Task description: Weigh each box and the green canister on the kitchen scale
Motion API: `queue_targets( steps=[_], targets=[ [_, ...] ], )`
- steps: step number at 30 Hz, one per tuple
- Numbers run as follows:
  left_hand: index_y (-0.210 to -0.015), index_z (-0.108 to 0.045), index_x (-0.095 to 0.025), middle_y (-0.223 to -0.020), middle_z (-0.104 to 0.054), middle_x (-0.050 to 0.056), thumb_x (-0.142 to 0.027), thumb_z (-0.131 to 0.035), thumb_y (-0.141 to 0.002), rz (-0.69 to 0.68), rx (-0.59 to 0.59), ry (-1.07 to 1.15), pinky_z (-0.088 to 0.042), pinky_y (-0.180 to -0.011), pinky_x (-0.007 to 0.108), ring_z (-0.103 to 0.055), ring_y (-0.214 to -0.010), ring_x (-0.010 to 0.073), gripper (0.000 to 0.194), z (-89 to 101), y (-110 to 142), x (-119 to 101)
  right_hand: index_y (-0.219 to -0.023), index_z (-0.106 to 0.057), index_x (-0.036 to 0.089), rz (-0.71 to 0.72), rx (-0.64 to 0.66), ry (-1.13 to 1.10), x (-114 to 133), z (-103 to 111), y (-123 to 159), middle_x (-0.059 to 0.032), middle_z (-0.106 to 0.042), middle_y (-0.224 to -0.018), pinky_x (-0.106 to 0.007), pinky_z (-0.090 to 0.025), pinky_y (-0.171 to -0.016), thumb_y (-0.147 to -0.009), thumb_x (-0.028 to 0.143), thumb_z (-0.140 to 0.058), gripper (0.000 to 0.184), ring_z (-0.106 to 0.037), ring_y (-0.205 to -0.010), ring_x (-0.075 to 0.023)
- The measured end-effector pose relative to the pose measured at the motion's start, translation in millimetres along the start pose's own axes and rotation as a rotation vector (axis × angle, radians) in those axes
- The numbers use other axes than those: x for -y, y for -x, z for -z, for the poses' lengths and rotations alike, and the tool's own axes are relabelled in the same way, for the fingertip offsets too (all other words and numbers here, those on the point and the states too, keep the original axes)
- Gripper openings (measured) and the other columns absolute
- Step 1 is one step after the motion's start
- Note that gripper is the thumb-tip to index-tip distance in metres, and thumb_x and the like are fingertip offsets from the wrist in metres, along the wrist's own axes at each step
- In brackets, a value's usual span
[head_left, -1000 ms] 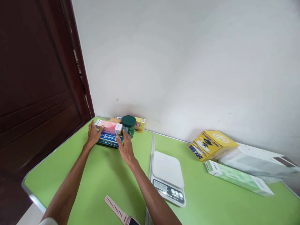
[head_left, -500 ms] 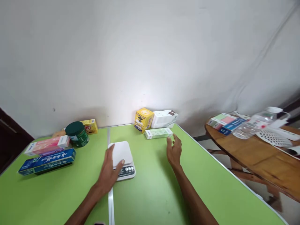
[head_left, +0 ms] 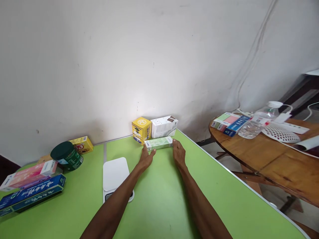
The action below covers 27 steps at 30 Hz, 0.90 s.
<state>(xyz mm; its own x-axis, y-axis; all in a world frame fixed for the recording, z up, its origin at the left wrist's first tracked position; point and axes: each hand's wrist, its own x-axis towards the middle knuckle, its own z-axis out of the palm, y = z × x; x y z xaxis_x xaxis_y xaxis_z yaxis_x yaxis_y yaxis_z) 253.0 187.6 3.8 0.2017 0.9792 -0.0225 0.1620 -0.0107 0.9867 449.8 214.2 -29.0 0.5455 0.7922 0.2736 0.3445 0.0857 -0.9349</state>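
A long green-and-white carton (head_left: 159,143) lies on the green table in front of a yellow box (head_left: 141,130) and a white box (head_left: 163,126). My left hand (head_left: 146,157) is at its left end, with the thumb along the near side. At the opposite end, my right hand (head_left: 178,153) has its fingers bent against the carton, so it sits between both hands. Below my left hand, a white kitchen scale (head_left: 115,174) is partly covered by my left forearm.
On the left are blue toothpaste boxes (head_left: 32,196), a pink carton (head_left: 31,174), a green canister (head_left: 66,156) and a yellow packet (head_left: 82,145). To the right, beyond the table edge, a wooden table (head_left: 274,166) bears cartons (head_left: 230,123), a plastic bottle (head_left: 258,122) and a power strip (head_left: 294,127).
The view has swung right. My hands have left the pink carton and blue boxes, passed the scale, and come to both ends of the green-and-white carton.
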Motion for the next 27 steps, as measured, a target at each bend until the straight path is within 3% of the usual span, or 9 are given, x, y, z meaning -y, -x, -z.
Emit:
queue_targets(
  steps=[6, 10, 15, 20, 23, 27],
  targets=[
    [-0.166, -0.023, -0.013, -0.174, -0.024, 0.02, -0.059, -0.069, -0.085, 0.176, -0.093, -0.009, -0.016, -0.131, 0.042, -0.019, -0.162, 0.0347, 0.104, -7.2, 30.3, -6.7, -0.119, -0.075, 0.015, -0.064, -0.009, -0.014, 1.7, 24.8, 43.6, -0.0184, -0.072, -0.13, -0.048, -0.043, -0.11, -0.087, 0.075, -0.041, 0.076, -0.063, -0.121, -0.0336],
    [-0.166, -0.024, -0.011, -0.174, -0.026, 0.018, -0.055, -0.071, -0.085, 0.149, -0.129, 0.012, -0.018, -0.131, 0.039, -0.022, -0.162, 0.033, 0.104, 0.8, 70.0, -24.2, -0.127, -0.073, 0.014, -0.167, -0.075, -0.112, 12.3, 36.2, 84.7, -0.0163, -0.073, -0.13, -0.049, -0.046, -0.108, -0.09, 0.067, -0.047, 0.07, -0.068, -0.116, -0.0327],
    [-0.168, -0.021, -0.02, -0.178, -0.015, 0.011, -0.061, -0.067, -0.089, 0.052, -0.179, -0.06, -0.013, -0.133, 0.043, -0.013, -0.164, 0.0323, 0.1, 48.4, 142.8, -52.2, -0.137, -0.069, 0.011, -0.124, -0.002, -0.269, 55.2, 23.4, 142.6, -0.0165, -0.073, -0.13, -0.051, -0.05, -0.106, -0.093, 0.066, -0.053, 0.072, -0.07, -0.115, -0.0329],
    [-0.168, -0.02, -0.027, -0.178, -0.014, 0.01, -0.072, -0.061, -0.089, 0.115, -0.403, -0.089, -0.02, -0.132, 0.051, -0.022, -0.162, 0.0381, 0.1, 111.6, 211.4, -49.2, -0.141, -0.067, 0.02, -0.001, 0.235, -0.349, 96.2, -17.5, 196.3, -0.012, -0.066, -0.145, -0.052, -0.044, -0.116, -0.098, 0.061, -0.052, 0.061, -0.06, -0.135, -0.0324],
    [-0.168, -0.02, -0.028, -0.178, -0.013, 0.01, -0.077, -0.059, -0.087, 0.172, -0.489, -0.068, -0.028, -0.129, 0.055, -0.029, -0.158, 0.0421, 0.102, 133.7, 234.9, -37.3, -0.142, -0.066, 0.02, 0.052, 0.353, -0.349, 105.6, -35.3, 218.0, -0.012, -0.064, -0.148, -0.05, -0.042, -0.119, -0.1, 0.06, -0.052, 0.06, -0.056, -0.141, -0.0311],
    [-0.168, -0.017, -0.028, -0.177, -0.015, 0.012, -0.08, -0.059, -0.084, 0.238, -0.497, -0.018, -0.035, -0.125, 0.057, -0.033, -0.156, 0.0445, 0.107, 145.2, 247.1, -20.3, -0.142, -0.066, 0.018, 0.044, 0.432, -0.313, 104.6, -42.0, 230.7, -0.0134, -0.063, -0.149, -0.048, -0.042, -0.119, -0.101, 0.06, -0.05, 0.061, -0.056, -0.141, -0.0313]
  ],
)
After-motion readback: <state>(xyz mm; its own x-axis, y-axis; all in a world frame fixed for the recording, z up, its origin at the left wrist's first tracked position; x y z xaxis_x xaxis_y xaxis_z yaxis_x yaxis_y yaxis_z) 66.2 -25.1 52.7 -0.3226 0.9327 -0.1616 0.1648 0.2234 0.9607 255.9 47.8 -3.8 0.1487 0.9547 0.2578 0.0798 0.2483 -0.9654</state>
